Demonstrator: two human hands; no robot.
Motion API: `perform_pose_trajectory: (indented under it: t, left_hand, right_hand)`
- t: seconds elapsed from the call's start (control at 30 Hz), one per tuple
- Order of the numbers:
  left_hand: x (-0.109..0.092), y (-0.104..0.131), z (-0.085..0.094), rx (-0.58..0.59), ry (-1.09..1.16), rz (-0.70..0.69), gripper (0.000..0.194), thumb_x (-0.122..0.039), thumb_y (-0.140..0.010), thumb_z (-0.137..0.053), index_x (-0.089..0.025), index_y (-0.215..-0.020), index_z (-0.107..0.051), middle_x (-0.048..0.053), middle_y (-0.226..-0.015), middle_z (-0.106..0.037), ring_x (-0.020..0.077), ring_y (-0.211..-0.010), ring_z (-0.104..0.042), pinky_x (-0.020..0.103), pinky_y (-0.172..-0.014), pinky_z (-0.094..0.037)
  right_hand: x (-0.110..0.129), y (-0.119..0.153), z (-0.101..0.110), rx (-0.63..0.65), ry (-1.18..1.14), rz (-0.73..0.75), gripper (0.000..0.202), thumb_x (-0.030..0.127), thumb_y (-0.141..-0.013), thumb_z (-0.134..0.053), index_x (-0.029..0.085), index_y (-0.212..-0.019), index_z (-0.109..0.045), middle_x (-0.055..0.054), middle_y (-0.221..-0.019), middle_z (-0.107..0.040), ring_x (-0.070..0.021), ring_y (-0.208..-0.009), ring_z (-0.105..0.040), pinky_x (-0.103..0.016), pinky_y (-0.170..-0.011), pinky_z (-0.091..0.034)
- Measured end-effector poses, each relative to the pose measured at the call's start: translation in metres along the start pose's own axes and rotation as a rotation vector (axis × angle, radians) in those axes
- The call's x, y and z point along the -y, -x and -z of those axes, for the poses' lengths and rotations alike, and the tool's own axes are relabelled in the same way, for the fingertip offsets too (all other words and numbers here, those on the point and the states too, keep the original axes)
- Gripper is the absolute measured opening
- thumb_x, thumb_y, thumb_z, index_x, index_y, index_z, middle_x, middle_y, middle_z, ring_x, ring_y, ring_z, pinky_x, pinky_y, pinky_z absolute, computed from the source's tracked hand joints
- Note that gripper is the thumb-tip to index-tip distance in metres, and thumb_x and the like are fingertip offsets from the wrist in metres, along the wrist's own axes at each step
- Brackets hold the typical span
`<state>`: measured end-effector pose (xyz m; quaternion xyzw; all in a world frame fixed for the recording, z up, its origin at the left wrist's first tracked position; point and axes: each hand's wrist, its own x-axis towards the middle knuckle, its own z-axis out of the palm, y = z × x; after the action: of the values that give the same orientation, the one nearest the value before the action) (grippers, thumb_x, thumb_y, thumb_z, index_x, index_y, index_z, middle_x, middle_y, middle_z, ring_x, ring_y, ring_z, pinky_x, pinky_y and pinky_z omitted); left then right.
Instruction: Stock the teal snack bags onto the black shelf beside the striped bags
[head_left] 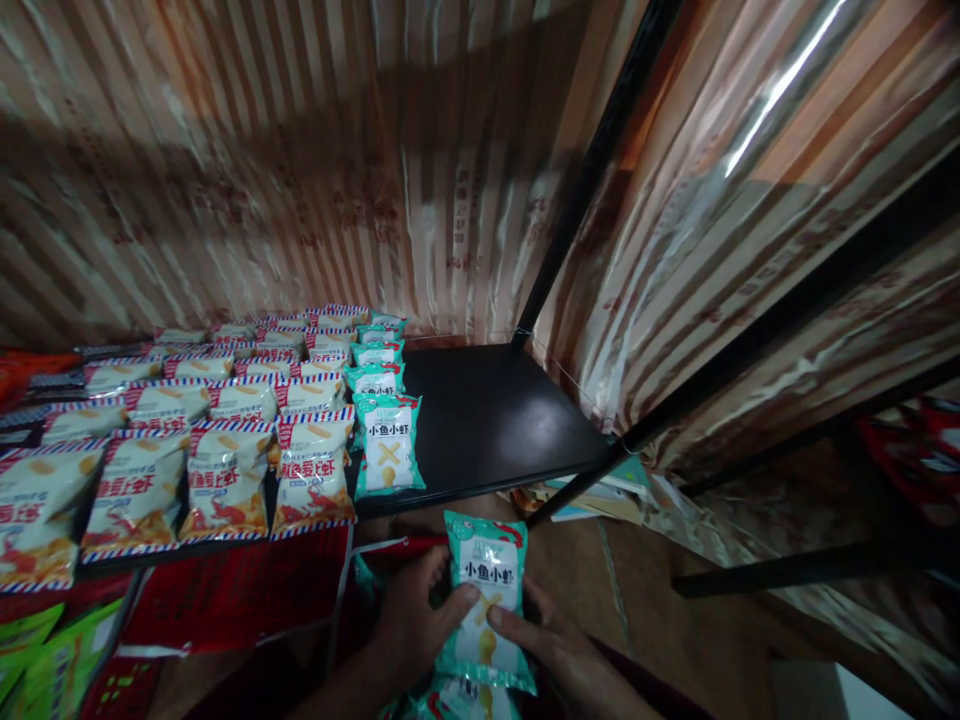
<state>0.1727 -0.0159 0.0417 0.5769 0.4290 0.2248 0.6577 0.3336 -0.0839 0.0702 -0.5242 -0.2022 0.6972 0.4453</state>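
A teal-and-white snack bag (486,590) is held upright in front of me, below the shelf's front edge. My left hand (420,610) grips its left side, thumb on the front. From the right, my right hand (544,635) presses its thumb on the bag's face, its other fingers partly hidden behind. Just under it, another teal snack bag (469,697) shows at the bottom edge. On the black shelf (487,420), a row of matching teal bags (390,445) runs front to back, beside several rows of white bags with striped edges (315,470).
Black metal posts (585,190) rise at the shelf's right corner, against a striped curtain (465,170). Red packaging (240,590) and green packets (60,650) lie below the shelf at left. Papers (600,490) sit under its right corner. A white box (840,690) is at lower right.
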Motion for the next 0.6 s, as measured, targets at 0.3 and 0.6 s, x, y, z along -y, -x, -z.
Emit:
perform_pose_trajectory:
  t: [0.3,0.6]
  left_hand:
    - [-0.081,-0.041,-0.008,-0.203,-0.174,-0.158,0.043,-0.046,-0.079,-0.056,-0.022,-0.114,-0.057,0.008,-0.105,-0.069,0.0242,-0.091,-0.064,0.032,-0.08,-0.048]
    - [-0.157,-0.171,0.014,-0.466,-0.116,-0.079,0.045,-0.038,-0.085,-0.048,-0.014,-0.122,-0.047,0.018,-0.122,-0.059,0.0287,-0.109,-0.058,0.037,-0.084,-0.046]
  right_hand:
    - [0.09,-0.022,0.007,-0.132,0.262,0.333,0.058,0.041,-0.06,-0.079,0.023,-0.112,-0.059,-0.007,-0.101,-0.071,-0.0277,-0.088,-0.067,-0.041,-0.078,-0.053]
    - [0.187,-0.137,-0.003,-0.095,0.317,0.613,0.053,0.031,-0.059,-0.076,0.018,-0.106,-0.057,-0.005,-0.1,-0.069,-0.0199,-0.082,-0.065,-0.034,-0.076,-0.052]
